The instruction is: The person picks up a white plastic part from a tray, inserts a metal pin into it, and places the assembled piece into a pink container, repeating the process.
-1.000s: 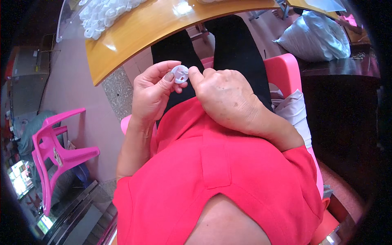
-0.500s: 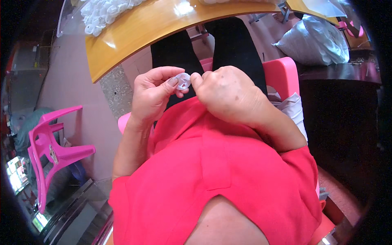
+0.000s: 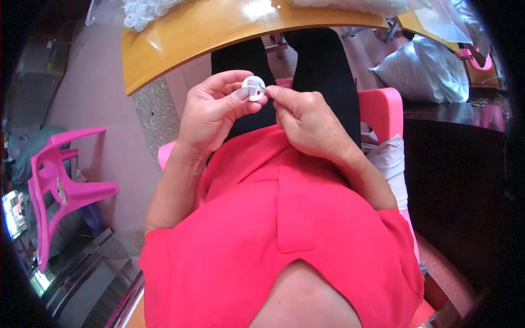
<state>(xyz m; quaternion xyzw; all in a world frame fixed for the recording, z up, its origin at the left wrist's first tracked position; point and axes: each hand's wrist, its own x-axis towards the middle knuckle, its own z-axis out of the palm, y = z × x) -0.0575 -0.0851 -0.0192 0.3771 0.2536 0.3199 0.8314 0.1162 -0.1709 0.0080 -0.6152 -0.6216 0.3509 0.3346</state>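
Over my lap, my left hand (image 3: pixel 221 106) pinches a small round white plastic piece (image 3: pixel 253 83) between thumb and fingers. Its face has a raised part and a small slot. My right hand (image 3: pixel 309 115) is closed beside it, thumb and forefinger pinching a thin grey sliver (image 3: pixel 262 87) that reaches the right side of the white piece. What kind of part the sliver is cannot be made out, as the fingertips cover most of it.
Beyond my knees stands a yellow wooden table (image 3: pixel 180 41) bearing a heap of white plastic parts (image 3: pixel 145 12). A pink chair (image 3: pixel 65 188) is at the left. A large whitish sack (image 3: pixel 424 71) and a dark table (image 3: pixel 454 117) are at the right.
Both hands have moved slightly away from my body. My right hand has turned so its thumb and forefinger show, and the round piece's face is now seen more fully.
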